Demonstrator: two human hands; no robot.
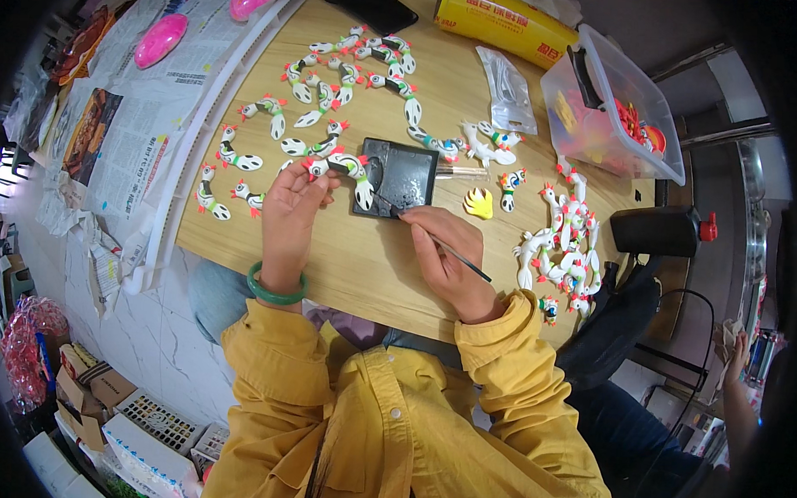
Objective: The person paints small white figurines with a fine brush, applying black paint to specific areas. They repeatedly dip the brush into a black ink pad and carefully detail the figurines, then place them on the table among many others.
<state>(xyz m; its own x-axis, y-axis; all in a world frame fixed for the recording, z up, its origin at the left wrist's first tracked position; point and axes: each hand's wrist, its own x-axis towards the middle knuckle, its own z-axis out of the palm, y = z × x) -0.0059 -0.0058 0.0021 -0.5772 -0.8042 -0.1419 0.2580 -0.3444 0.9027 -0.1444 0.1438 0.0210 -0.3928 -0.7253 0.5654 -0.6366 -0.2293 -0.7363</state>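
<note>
My left hand [301, 199] pinches a small painted bird figurine [342, 166] with a red crest and beak, a green band and a white tail with black marks. In my right hand [448, 254] is a thin paintbrush [461, 258], its tip close to the figurine's tail; whether they touch I cannot tell. Beneath both lies a black rectangular palette or ink stone [401, 176] with wet-looking drops on its surface. Similar painted birds [325, 95] are spread over the wooden table [345, 267] beyond my left hand. A yellow hand-shaped piece [478, 204] rests right of the palette.
At the right are a heap of white, red-tipped birds [566, 242], a black bottle [656, 230] with a red cap and a clear plastic bin [614, 111]. A yellow cling-film box [505, 22] and black phone [369, 7] lie at the back. Another person's hand [737, 356] shows far right.
</note>
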